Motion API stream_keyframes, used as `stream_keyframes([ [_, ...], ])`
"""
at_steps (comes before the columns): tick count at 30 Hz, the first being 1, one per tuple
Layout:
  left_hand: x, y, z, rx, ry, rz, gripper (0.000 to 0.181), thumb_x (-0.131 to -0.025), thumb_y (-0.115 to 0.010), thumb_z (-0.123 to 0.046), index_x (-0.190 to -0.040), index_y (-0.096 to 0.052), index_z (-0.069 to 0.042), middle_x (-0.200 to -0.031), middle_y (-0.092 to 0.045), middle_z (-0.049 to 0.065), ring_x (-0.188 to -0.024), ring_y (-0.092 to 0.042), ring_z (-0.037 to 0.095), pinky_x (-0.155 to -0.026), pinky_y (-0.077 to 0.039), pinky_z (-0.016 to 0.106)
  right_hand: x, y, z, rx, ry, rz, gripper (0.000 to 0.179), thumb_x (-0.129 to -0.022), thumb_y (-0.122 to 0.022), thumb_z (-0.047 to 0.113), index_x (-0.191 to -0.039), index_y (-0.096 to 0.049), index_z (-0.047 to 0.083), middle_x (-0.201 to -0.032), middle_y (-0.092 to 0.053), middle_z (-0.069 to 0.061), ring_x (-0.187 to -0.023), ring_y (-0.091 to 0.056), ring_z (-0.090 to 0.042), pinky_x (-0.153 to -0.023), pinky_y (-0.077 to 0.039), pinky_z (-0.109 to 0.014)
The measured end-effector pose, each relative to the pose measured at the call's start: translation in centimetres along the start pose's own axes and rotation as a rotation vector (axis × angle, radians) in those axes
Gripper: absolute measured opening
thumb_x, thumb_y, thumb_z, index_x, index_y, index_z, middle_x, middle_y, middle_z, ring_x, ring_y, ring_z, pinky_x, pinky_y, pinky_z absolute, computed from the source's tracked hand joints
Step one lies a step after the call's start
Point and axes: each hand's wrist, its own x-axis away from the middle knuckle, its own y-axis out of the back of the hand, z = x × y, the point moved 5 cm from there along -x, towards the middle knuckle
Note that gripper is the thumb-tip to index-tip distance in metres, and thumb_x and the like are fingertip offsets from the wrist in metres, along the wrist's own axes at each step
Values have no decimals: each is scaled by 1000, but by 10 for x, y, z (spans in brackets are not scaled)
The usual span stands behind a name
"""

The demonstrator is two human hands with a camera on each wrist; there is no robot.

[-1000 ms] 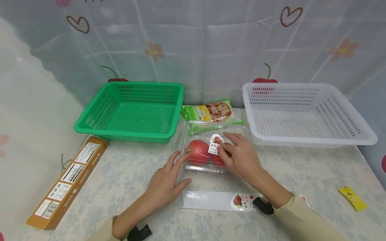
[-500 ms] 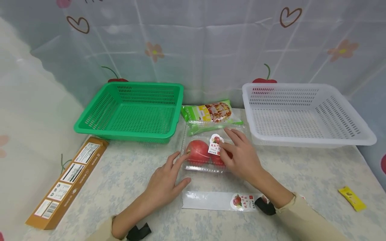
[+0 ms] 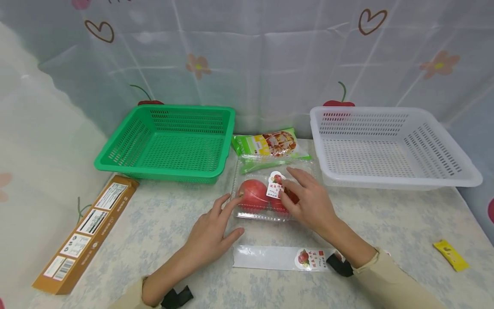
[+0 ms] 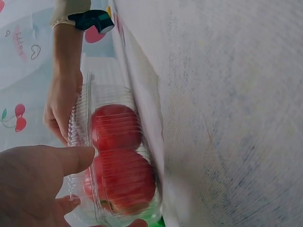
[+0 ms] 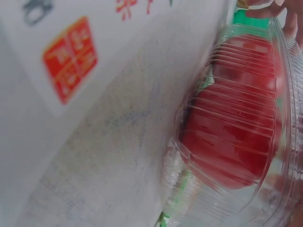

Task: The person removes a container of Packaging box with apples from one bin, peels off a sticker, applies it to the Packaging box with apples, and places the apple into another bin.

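Observation:
A clear plastic clamshell container [image 3: 256, 216] with red apples [image 3: 251, 193] inside lies on the table, lid down. On its lid sits a white fruit label [image 3: 272, 189]. My right hand [image 3: 310, 204] rests over the lid's right half, fingertips on the label's right edge. At the container's left front corner, my left hand [image 3: 210, 231] touches the side with its fingers, thumb held apart. From the left wrist, the left thumb [image 4: 78, 160] shows in front of the container's rim, with two apples [image 4: 125, 182] behind the ribbed plastic.
A backing strip [image 3: 266, 257] with another apple sticker [image 3: 305, 258] lies in front. Behind the container is a green food packet [image 3: 247, 143]. A green basket [image 3: 185, 174] stands back left, a white basket [image 3: 401, 182] back right. A long brown box [image 3: 86, 236] and yellow sachet [image 3: 451, 255] flank these.
My right fingers have shifted slightly over the label, and a little more of its print shows. The left hand and the container stay in place.

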Motion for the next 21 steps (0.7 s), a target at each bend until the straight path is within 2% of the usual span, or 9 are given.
stream_keyframes([
  [2, 0, 1, 0, 1, 0, -1, 76, -88, -75, -34, -152, -34, -26, -149, -37, 16, -83, -64, 33, -72, -52, 51, 0, -1, -1, 6, -15, 14, 23, -83, -70, 22, -96, -78, 5, -129, -62, -19, -122, -54, -36, -95, -47, -53],
  [8, 0, 1, 0, 0, 3, 4, 75, -89, -74, -35, -152, -34, -25, -148, -37, 16, -81, -64, 32, -72, -52, 51, 1, 1, 1, -2, 12, -30, 18, -85, -67, 18, -79, -77, 4, -121, -66, -19, -116, -60, -35, -95, -49, -51],
  [15, 0, 2, 0, 13, 7, 4, 76, -89, -75, -34, -152, -34, -25, -149, -36, 15, -84, -64, 31, -73, -52, 51, 1, 1, 2, -1, 27, -57, 17, -83, -69, 19, -87, -78, 5, -124, -65, -20, -117, -59, -35, -94, -49, -51],
  [21, 0, 2, 0, 33, 16, 14, 76, -89, -74, -34, -153, -34, -26, -149, -36, 15, -87, -64, 31, -72, -52, 50, 0, 1, 2, -10, 4, -33, 17, -85, -67, 19, -79, -76, 6, -124, -64, -20, -119, -58, -35, -96, -48, -51],
])
